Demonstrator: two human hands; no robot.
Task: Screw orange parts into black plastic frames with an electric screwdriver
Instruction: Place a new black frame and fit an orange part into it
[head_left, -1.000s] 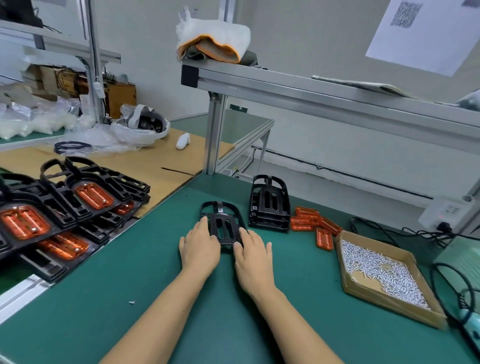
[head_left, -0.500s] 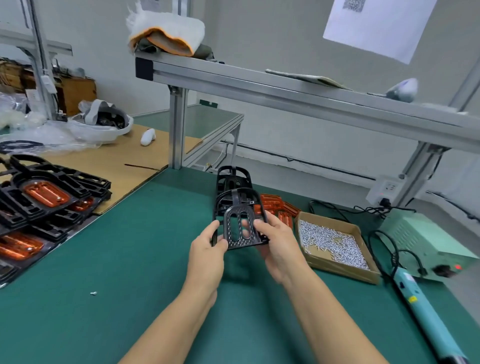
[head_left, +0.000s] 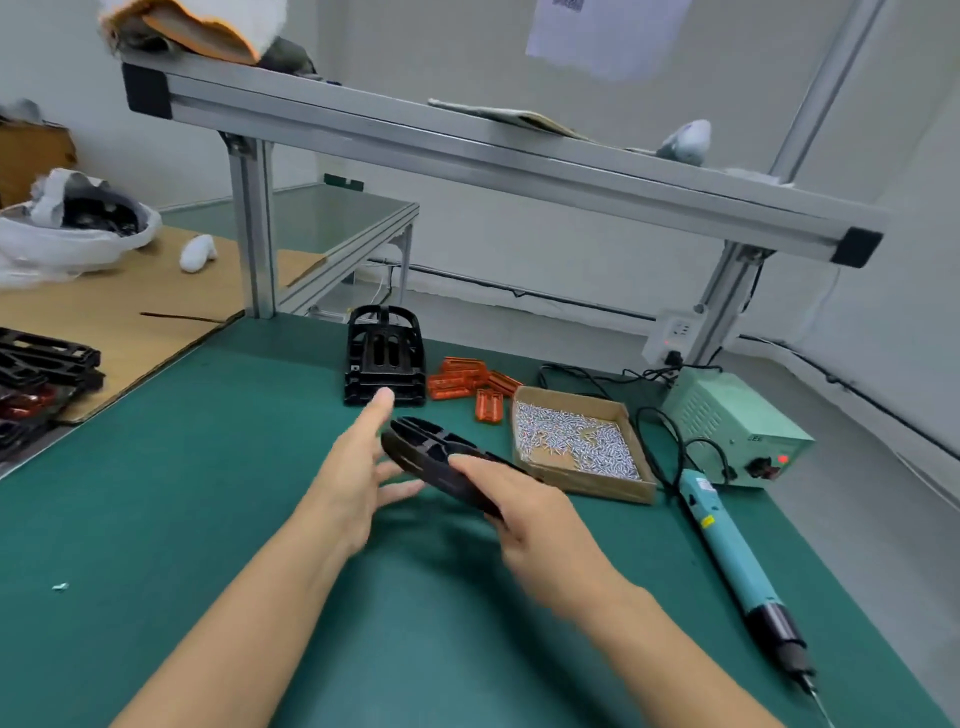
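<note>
A black plastic frame (head_left: 431, 460) is held tilted above the green mat, seen almost edge-on. My right hand (head_left: 524, 512) grips its near end. My left hand (head_left: 353, 467) is beside the frame's left edge with fingers spread, touching it lightly or just off it. Behind them a stack of black frames (head_left: 384, 358) stands on the mat. Several orange parts (head_left: 467, 382) lie to its right. The blue electric screwdriver (head_left: 732, 551) lies on the mat at the right, untouched.
A cardboard tray of small screws (head_left: 576, 441) sits right of the hands. A green power box (head_left: 737, 426) with cables stands behind the screwdriver. Finished frames (head_left: 36, 374) lie at the far left. An aluminium shelf rail (head_left: 467, 150) crosses overhead.
The frame was lifted off the mat by both hands, then turned from facing me to nearly edge-on. My left hand has opened off it. The view has swung right.
</note>
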